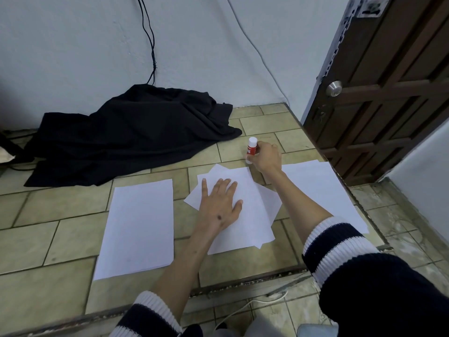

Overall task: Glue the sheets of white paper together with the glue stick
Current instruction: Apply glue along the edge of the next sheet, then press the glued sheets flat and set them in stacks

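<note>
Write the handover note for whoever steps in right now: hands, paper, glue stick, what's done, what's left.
Left hand: flat, fingers straight, pressing the middle pile of skewed sheets.
Right hand: gripping the glue stick, which stands upright on the tiled floor just beyond that pile, white cap on.
Other paper: one neat stack on the left, more sheets on the right, partly under the right forearm.
Done: the middle sheets overlap; whether glue holds them cannot be seen.
Left: probably uncap the stick, glue the remaining sheets and press them together.
</note>
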